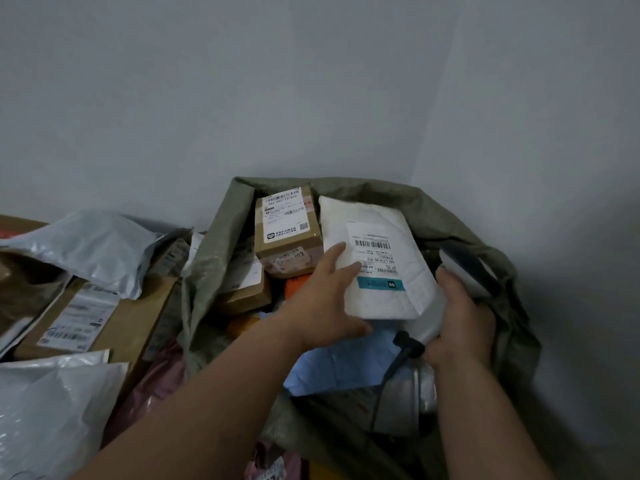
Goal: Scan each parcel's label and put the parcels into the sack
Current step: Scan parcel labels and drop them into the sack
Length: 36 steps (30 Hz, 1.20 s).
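Observation:
A grey-green woven sack (214, 271) stands open against the wall, filled with parcels. My left hand (323, 299) holds a white padded mailer (374, 258) by its left edge over the sack's mouth, barcode label facing up. My right hand (460, 323) grips a handheld scanner (464, 268) just right of the mailer, its dark cable (398, 355) trailing down. A brown cardboard box (287, 237) with a white label sits upright at the back of the sack, beside other boxes and a pale blue bag (339, 365).
Left of the sack lies a heap of parcels: grey poly bags (86, 247), a flat cardboard box with a label (79, 317), white bubble mailers (52, 410) and a pink bag (156, 382). Plain walls meet in a corner behind the sack.

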Tool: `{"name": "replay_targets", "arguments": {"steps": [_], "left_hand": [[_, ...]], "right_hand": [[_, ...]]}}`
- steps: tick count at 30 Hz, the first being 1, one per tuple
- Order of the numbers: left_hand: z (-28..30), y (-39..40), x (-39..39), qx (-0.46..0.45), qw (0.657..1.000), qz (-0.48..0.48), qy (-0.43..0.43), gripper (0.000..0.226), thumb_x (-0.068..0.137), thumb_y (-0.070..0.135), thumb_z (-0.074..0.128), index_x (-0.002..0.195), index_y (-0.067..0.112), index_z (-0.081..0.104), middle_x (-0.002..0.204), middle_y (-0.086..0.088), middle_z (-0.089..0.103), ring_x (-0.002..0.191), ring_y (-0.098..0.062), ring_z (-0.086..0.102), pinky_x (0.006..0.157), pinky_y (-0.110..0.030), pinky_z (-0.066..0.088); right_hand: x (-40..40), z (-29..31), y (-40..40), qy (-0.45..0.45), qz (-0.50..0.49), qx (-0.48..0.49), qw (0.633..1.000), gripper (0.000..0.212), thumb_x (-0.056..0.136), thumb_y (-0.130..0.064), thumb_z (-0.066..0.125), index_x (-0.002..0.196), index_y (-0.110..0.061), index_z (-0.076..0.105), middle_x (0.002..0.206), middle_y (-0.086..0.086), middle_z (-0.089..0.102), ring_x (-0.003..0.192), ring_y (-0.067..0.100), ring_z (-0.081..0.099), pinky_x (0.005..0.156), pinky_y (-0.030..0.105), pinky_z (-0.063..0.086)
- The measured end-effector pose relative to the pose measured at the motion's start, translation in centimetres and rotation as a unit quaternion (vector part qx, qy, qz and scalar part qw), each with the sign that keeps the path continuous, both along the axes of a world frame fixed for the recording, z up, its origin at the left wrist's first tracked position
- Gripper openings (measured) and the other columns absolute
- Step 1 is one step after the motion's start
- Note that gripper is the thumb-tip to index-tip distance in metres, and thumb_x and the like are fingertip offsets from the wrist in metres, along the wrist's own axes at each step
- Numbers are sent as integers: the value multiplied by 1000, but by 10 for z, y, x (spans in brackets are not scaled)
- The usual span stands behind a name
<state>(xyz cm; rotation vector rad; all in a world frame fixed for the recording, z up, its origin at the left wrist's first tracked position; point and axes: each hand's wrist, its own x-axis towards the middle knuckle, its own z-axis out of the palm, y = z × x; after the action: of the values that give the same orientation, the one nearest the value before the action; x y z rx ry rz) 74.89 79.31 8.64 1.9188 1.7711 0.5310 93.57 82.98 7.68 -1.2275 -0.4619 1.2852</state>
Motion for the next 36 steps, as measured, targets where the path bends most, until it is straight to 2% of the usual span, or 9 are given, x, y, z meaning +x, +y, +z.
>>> {"name": "replay_targets", "arguments": {"steps": [2,5,8,12,15,18,24,28,36], "left_hand": [[-3,9,2,-25,998,-31,52,99,78,40,80,157,19,24,167,1,0,151,-16,11,111,-15,8],[-8,22,3,-28,995,-19,95,76,90,41,68,154,20,33,165,-4,16,148,-22,26,117,-26,20],[-10,34,0,9,987,65,144,56,96,47,54,147,24,45,160,-2,29,136,-25,45,105,-39,44],[-11,41,7,-28,982,75,170,72,96,32,57,157,31,20,165,-4,12,135,-31,45,99,-43,50],[-14,32,10,-47,981,47,182,85,91,56,57,157,39,7,167,0,-5,142,-31,37,102,-43,47],[-15,19,4,-23,979,51,195,72,95,65,43,156,45,12,168,3,-3,142,-29,37,99,-42,47],[-11,-5,-12,74,984,84,141,56,97,49,52,150,37,37,157,6,31,129,-20,51,90,-36,50],[1,-38,-32,131,981,132,60,42,96,41,58,137,32,57,140,5,51,113,-17,59,83,-31,48],[9,-156,-118,130,957,259,-11,36,96,35,60,129,20,65,118,-2,63,101,-20,61,83,-28,46]], "right_hand": [[0,-4,2,-24,-15,4,1000,31,80,-26,81,108,-15,73,94,3,79,81,21,77,72,40,62],[-2,-11,5,-50,0,14,999,37,81,-27,80,115,-16,72,106,4,76,93,24,75,85,46,61],[-7,-13,11,-68,45,19,996,27,83,-29,80,108,-21,73,102,0,77,95,22,74,87,42,59],[-23,-10,20,-46,124,12,991,18,87,-25,77,103,-17,74,97,3,79,90,21,76,81,40,59],[-27,-12,16,-36,150,8,988,24,89,-24,75,112,-17,72,107,7,77,101,26,74,92,50,58],[-21,-16,4,-30,182,-2,983,30,91,-29,74,119,-23,70,109,5,77,99,29,74,85,50,60],[-20,-3,-22,-101,209,29,972,21,92,-33,72,113,-31,68,93,-5,79,78,21,77,56,28,57],[-38,11,-48,-116,206,47,971,15,92,-31,72,104,-24,70,86,-4,78,74,21,77,60,32,55],[-126,23,-149,-95,332,42,938,21,89,-30,75,103,-15,71,76,8,76,69,23,75,54,29,55]]}}
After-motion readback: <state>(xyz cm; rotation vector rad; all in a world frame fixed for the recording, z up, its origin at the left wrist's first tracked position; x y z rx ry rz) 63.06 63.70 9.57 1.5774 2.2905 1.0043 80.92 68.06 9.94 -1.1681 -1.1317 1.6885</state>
